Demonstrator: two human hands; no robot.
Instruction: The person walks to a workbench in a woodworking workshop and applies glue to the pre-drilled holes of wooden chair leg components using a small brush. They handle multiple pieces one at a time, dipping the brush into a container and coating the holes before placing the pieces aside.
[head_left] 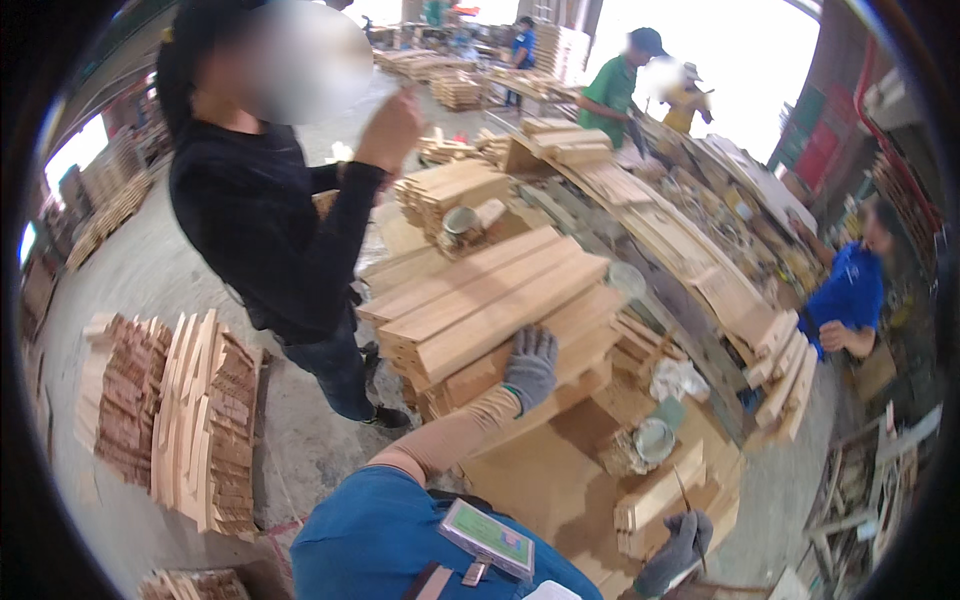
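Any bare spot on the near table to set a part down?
Yes: the brown tabletop between the large plank stack, the wearer's blue shirt and the small wood stack. Crowded: the right side, with the tin, white crumpled wad and gloved right hand; beyond the large plank stack, more planks.

White glare through the large opening [755, 60], soft shadows, fisheye curvature, black corners.

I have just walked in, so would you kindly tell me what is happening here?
The person's gloved left hand rests against stacked wooden boards, while the gloved right hand holds a thin stick beside a smaller wood pile. A round container stands near that pile. To the left, a co-worker in black stands with a raised hand.
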